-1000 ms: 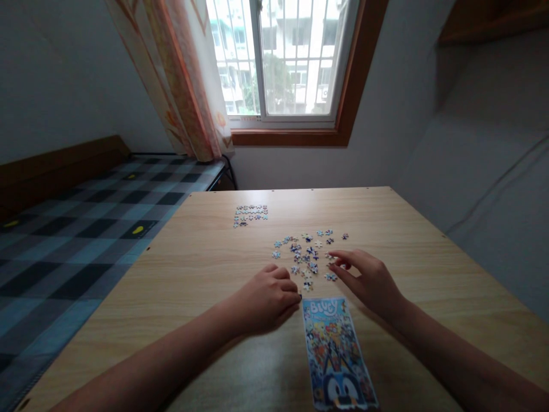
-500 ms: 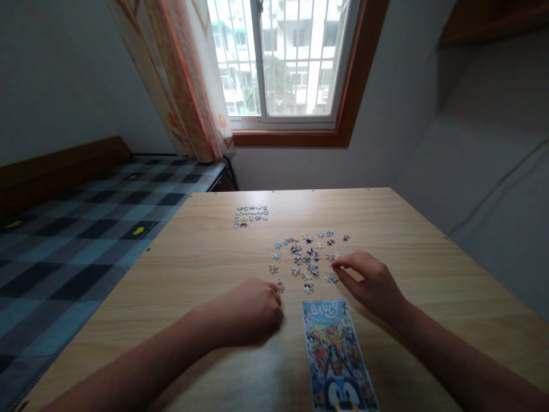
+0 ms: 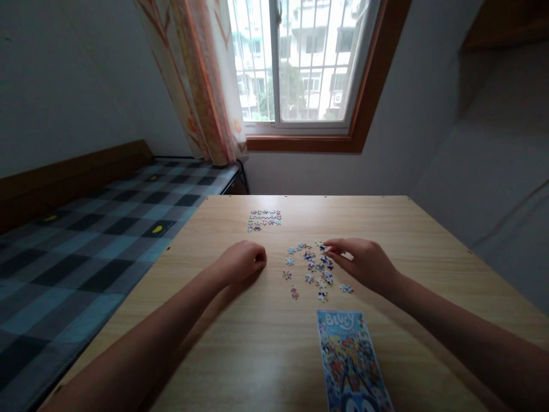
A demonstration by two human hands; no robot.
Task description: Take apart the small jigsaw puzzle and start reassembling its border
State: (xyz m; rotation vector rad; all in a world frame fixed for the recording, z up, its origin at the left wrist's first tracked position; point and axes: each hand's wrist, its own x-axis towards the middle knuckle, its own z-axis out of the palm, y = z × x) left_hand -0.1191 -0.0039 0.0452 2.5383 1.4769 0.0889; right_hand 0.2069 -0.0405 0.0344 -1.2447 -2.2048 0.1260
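Observation:
Several loose jigsaw pieces (image 3: 315,269) lie scattered in the middle of a light wooden table (image 3: 223,343). My right hand (image 3: 364,262) rests over their right side, thumb and fingers pinched on a small puzzle piece at their far edge. My left hand (image 3: 241,262) lies curled into a loose fist on the bare table left of the pieces, and I cannot see anything in it. A small joined patch of puzzle (image 3: 264,220) sits farther back. The colourful Bluey puzzle picture card (image 3: 351,360) lies near me, below the loose pieces.
A bed with a blue and black checked cover (image 3: 77,252) runs along the table's left side. Behind the table are a barred window (image 3: 300,63) with a wooden frame and an orange-patterned curtain (image 3: 201,80). A grey wall closes the right side.
My left hand has slid away from the picture card, up and to the left. My right hand reached forward over the pieces and pinched one. The camera view shifted left.

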